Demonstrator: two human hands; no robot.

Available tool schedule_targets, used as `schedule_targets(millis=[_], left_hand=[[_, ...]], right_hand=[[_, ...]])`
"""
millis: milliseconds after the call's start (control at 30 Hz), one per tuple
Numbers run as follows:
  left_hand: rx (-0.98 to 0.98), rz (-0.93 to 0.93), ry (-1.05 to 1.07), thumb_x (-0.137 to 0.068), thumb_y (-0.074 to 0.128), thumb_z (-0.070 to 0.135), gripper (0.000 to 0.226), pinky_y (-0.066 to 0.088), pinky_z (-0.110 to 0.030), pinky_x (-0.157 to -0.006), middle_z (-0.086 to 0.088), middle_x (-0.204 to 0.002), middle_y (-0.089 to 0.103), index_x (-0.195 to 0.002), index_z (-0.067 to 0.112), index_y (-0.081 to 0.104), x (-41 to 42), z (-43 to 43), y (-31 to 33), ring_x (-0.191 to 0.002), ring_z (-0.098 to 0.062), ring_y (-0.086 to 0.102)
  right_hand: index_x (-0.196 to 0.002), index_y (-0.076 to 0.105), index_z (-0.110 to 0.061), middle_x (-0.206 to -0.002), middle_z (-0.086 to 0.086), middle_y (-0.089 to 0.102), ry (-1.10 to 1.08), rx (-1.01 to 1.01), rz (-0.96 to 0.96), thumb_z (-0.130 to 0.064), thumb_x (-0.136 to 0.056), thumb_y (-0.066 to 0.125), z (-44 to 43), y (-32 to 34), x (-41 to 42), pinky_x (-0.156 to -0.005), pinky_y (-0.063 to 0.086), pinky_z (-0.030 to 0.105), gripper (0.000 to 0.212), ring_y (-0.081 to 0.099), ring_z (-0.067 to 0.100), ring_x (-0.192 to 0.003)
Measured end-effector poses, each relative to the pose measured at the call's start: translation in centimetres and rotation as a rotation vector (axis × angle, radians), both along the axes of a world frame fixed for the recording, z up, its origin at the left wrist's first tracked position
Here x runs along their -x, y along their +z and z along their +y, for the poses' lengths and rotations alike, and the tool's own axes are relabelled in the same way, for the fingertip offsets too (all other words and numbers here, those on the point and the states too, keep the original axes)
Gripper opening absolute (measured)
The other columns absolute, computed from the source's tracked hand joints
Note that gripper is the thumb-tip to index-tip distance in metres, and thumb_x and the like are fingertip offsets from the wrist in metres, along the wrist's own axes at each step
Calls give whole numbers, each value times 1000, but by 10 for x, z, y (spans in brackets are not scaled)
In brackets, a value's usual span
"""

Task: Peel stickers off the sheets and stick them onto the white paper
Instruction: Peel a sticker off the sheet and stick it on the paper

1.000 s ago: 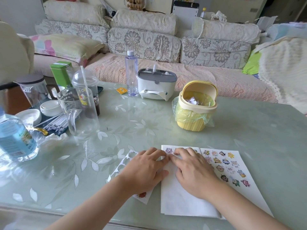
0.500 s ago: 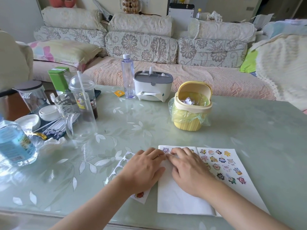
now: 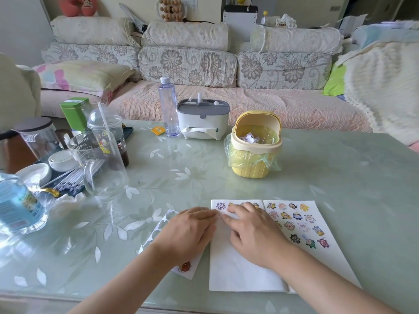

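Note:
A white paper lies open on the green table near me. Several cartoon stickers cover its right page, and a few more run along the top of its left page. To the left of the paper lies a mostly peeled sticker sheet with a red sticker at its near end. My left hand lies flat over that sheet, fingertips at the paper's left edge. My right hand rests on the left page with its fingers pressing down near the top left. The fingertips of both hands meet there, hiding what is beneath them.
A yellow bin with a green liner stands behind the paper. A tissue box and a clear bottle are further back. A glass jug, a lidded cup and a big water bottle crowd the left.
Both hands stay where they were on the paper and the sheet. Only my view has tilted up a little, showing more of the sofa.

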State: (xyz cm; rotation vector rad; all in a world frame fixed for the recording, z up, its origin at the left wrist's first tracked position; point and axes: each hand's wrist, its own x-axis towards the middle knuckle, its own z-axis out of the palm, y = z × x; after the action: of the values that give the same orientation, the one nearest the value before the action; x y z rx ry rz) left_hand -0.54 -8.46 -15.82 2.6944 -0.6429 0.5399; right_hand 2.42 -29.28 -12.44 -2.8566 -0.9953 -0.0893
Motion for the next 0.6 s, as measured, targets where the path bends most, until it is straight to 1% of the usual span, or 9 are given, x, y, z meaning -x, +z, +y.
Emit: schedule_targets(millis=[67, 167, 233, 333, 467, 600], left_hand=[[-7, 32, 21, -101, 41, 35, 39, 51, -28, -93, 11, -127, 67, -121, 21, 71, -1, 0, -1, -114, -9, 60], [-73, 75, 66, -99, 36, 45, 47, 48, -30, -94, 10, -131, 60, -127, 21, 65, -2, -2, -1, -118, -11, 55], [-109, 91, 77, -98, 34, 49, 51, 48, -32, -93, 8, -133, 56, -129, 20, 62, -2, -2, 0, -120, -13, 52], [-154, 102, 70, -99, 33, 52, 53, 48, -32, -93, 8, -134, 53, -133, 21, 59, -4, 0, 1, -122, -13, 50], [-181, 86, 47, -99, 34, 53, 51, 52, -30, -89, 9, -132, 57, -129, 23, 64, -3, 2, 5, -118, -12, 54], [-218, 78, 66, -97, 37, 53, 51, 54, -26, -83, 8, -129, 63, -125, 22, 67, -1, 1, 7, -113, -12, 59]], right_hand=[[-117, 71, -24, -110, -3, 65, 6, 4, 2, -30, -81, 39, 0, 1, 1, -72, 56, 41, 48, 60, 24, -94], [-118, 69, -25, -113, -3, 63, 6, 17, 10, -32, -84, 35, 2, 3, 2, -80, 54, 43, 49, 57, 24, -100], [-121, 66, -25, -116, -3, 61, 0, 25, 0, -33, -85, 33, 3, 2, 3, -82, 53, 42, 50, 56, 24, -104], [-127, 61, -25, -117, -3, 57, -8, 34, -19, -33, -87, 33, 3, 0, 4, -82, 52, 41, 50, 54, 23, -104], [-131, 57, -19, -117, -1, 53, -25, 70, -35, -33, -86, 29, 7, -1, 4, -79, 49, 41, 55, 52, 25, -104], [-127, 62, -18, -112, 0, 55, -34, 63, -56, -33, -81, 30, 10, -2, 1, -74, 51, 40, 58, 55, 26, -99]])
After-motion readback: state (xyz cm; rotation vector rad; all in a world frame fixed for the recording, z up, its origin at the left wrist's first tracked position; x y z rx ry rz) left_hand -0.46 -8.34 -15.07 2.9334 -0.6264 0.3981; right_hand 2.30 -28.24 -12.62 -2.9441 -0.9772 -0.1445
